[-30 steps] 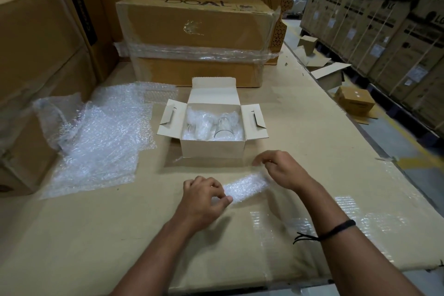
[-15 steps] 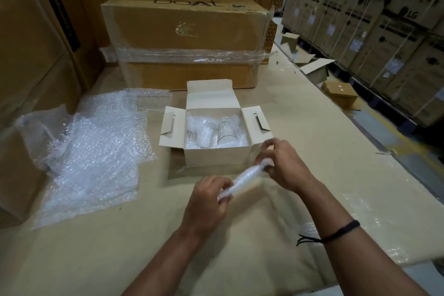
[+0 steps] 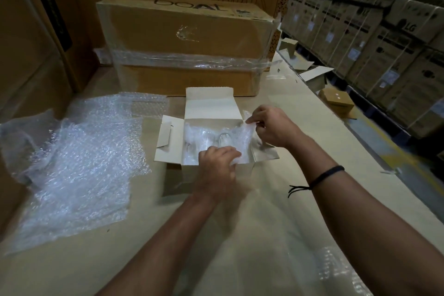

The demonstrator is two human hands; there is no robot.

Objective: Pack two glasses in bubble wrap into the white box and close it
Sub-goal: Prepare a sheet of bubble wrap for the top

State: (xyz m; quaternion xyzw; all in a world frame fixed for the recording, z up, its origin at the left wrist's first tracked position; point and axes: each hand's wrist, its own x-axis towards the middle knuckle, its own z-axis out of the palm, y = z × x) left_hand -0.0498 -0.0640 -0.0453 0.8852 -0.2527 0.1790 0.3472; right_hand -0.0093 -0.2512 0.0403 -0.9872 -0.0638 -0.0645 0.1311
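Bubble-wrap strip (image 3: 241, 138) was pinched at both ends, by the left hand (image 3: 217, 163) at the near wall and the right hand (image 3: 271, 127) over the right flap. It was held stretched across the open box (image 3: 211, 106) at mid-frame, probably to cushion the top. The glasses (image 3: 223, 140) lay inside, wrapped, one dimly showing. The flaps stood open, so closing was not yet done. A spare sheet (image 3: 79, 163) lay at left, a carton (image 3: 185, 43) behind.

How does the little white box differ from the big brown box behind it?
The white box is open, flaps spread, with bubble wrap inside; the brown box is shut and banded with clear film. The white box is far smaller and plain; the brown box bears dark lettering on top. Both are cardboard, standing on the same table.
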